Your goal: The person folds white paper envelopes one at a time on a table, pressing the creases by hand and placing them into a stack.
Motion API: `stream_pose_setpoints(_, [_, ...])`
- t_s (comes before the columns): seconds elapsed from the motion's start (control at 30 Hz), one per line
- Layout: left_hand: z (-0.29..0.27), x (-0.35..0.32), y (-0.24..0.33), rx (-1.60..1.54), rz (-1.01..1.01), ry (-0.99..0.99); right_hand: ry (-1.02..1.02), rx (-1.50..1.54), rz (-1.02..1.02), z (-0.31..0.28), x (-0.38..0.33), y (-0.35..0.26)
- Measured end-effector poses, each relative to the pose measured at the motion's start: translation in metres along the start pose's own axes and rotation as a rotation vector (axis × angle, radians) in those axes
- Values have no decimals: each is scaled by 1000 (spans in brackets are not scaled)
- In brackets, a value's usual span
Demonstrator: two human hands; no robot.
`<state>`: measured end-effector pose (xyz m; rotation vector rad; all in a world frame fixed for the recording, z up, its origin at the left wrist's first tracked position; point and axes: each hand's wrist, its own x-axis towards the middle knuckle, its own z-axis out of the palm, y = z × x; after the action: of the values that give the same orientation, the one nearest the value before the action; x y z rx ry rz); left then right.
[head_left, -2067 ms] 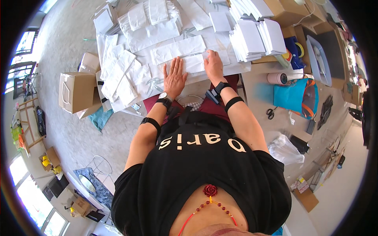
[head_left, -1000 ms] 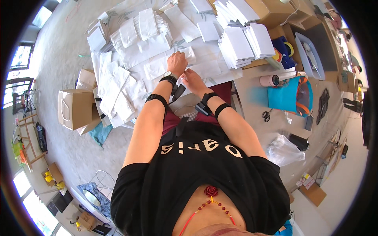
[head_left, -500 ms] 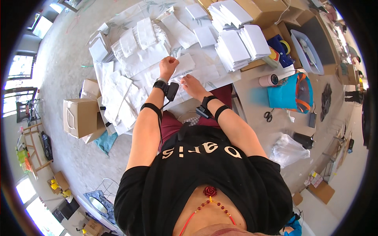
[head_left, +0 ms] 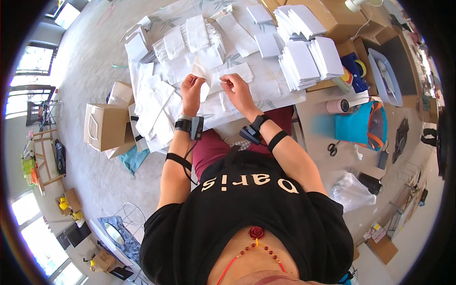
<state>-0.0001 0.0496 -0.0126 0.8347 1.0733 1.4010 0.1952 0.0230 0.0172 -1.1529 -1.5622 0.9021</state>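
Observation:
My left hand pinches a thin white piece, which stands up from the table with its top folded over; paper or cloth, I cannot tell. Beside it, my right hand has thumb and forefinger curled together at the piece's right side, and anything between them is too small to make out. A flat white strip lies just beyond the right hand. Left of my hands spreads a loose pile of white pieces. Farther off, overlapping white pieces lie in a row.
Stacks of folded white sheets stand at the table's right, by cardboard boxes and a blue tape dispenser. A pink cup, a turquoise bag and black scissors are on the right. Cardboard boxes sit at left.
My left hand has drawn nearer to me and now holds up a white piece. The right hand has risen slightly beside it. The whole view has shifted a little.

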Motion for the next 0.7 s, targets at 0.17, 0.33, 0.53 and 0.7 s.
stream_pose_setpoints(0.17, [2,-37,4,66,81,-76,-67,87,12,26,14,-28])
stream_pose_setpoints(0.33, [12,-62,25,-28,95,-18,-72,55,-9,31,6,-33])
stream_pose_setpoints(0.53, [0,-69,15,73,162,82,-106,26,-32,41,-3,-37])
stream_pose_setpoints(0.7, [-1,-74,19,173,207,134,-108,32,-42,41,-6,-44])
